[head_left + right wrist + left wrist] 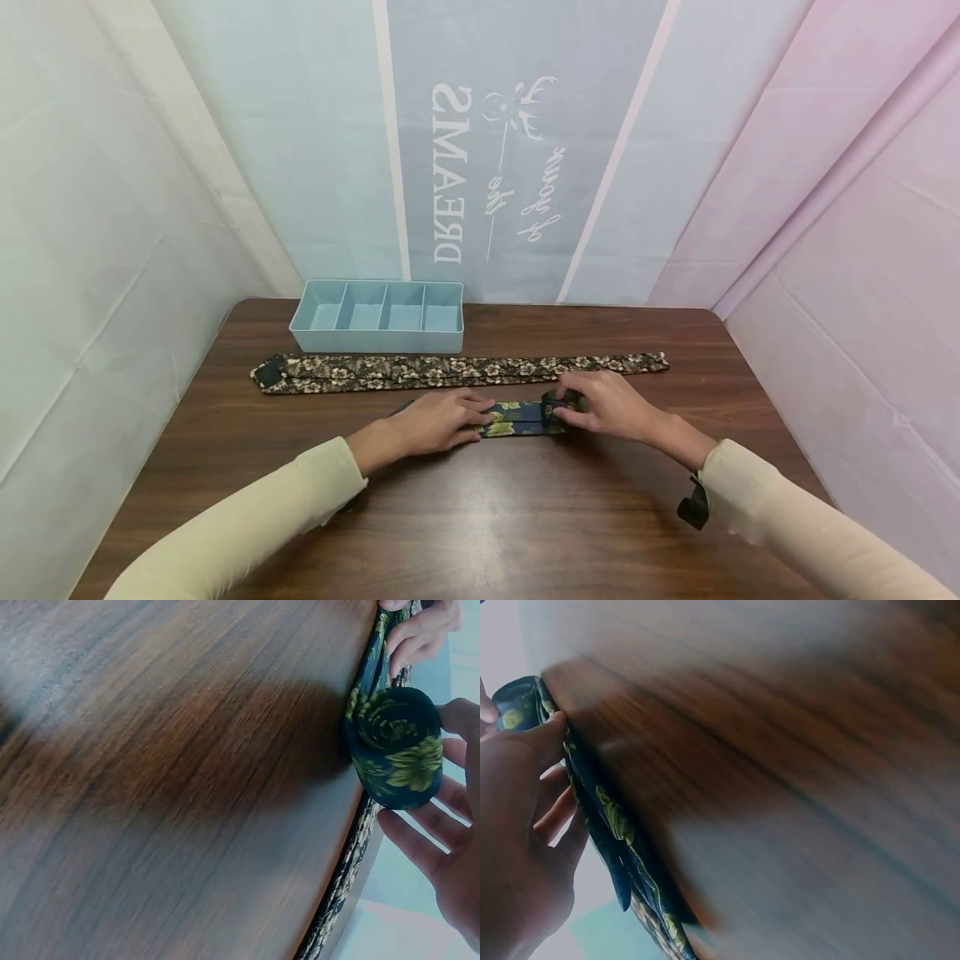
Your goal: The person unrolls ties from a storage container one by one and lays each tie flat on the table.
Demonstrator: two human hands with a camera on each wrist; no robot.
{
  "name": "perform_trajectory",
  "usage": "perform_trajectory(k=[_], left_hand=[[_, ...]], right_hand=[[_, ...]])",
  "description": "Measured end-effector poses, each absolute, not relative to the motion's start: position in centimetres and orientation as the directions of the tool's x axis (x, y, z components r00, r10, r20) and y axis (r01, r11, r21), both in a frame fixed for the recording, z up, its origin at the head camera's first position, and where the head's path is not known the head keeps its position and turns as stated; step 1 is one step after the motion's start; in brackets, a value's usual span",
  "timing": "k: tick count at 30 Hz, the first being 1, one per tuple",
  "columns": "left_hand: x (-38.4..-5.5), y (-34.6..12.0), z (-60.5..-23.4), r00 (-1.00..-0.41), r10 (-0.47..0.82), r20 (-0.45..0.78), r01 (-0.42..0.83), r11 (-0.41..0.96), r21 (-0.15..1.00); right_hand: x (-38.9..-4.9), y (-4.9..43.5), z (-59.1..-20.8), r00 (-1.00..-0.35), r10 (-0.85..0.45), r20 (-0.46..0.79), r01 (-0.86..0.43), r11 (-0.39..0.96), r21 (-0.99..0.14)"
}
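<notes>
A navy necktie with yellow-green flowers [519, 429] lies across the table, its right end wound into a thick roll [401, 754]. My right hand [613, 406] grips this roll, fingers and thumb about its outer side. Further left, my left hand [441, 419] rests on the flat length of the same necktie, fingers extended and touching it; part of the tie is hidden beneath. In the left wrist view the flat stretch [615, 817] runs along past the left hand's fingers. Behind both hands a dark necktie with cream flowers [420, 372] is stretched out flat.
At the back left of the brown wooden table [480, 517] stands a light blue box [375, 342] with several compartments, just behind the cream-flowered necktie. A printed cloth [517, 275] hangs behind the table, and pale cloth walls flank both sides.
</notes>
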State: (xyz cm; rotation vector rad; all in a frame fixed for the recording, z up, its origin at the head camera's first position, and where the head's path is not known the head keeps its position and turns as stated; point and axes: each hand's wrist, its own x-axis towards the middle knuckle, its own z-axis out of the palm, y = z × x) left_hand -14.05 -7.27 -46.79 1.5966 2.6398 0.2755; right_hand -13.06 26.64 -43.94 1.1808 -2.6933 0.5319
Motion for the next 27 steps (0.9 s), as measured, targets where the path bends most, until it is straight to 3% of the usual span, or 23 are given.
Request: perform_trajectory(k=[5, 11, 20, 27], left_hand=[[-14.2, -8.5, -47.1, -0.477, 0.878, 0.047, 0.866, 0.461, 0.193], [-14.4, -9.7, -47.1, -0.509, 0.860, 0.036, 0.835, 0.483, 0.263], [-14.6, -11.0, -46.7, -0.507, 0.861, 0.030, 0.836, 0.483, 0.262], [-14.6, -11.6, -46.7, -0.506, 0.862, 0.037, 0.837, 0.481, 0.260]], right_hand=[[-12.8, 27.0, -43.8, -0.680, -0.699, 0.219, -0.729, 0.617, -0.296], [-12.9, 27.5, -43.6, -0.631, -0.759, 0.162, -0.761, 0.565, -0.318], [-13.3, 28.7, -44.3, -0.598, -0.769, 0.225, -0.784, 0.502, -0.365], [-13.6, 29.5, -44.4, -0.611, -0.743, 0.273, -0.779, 0.503, -0.374]])
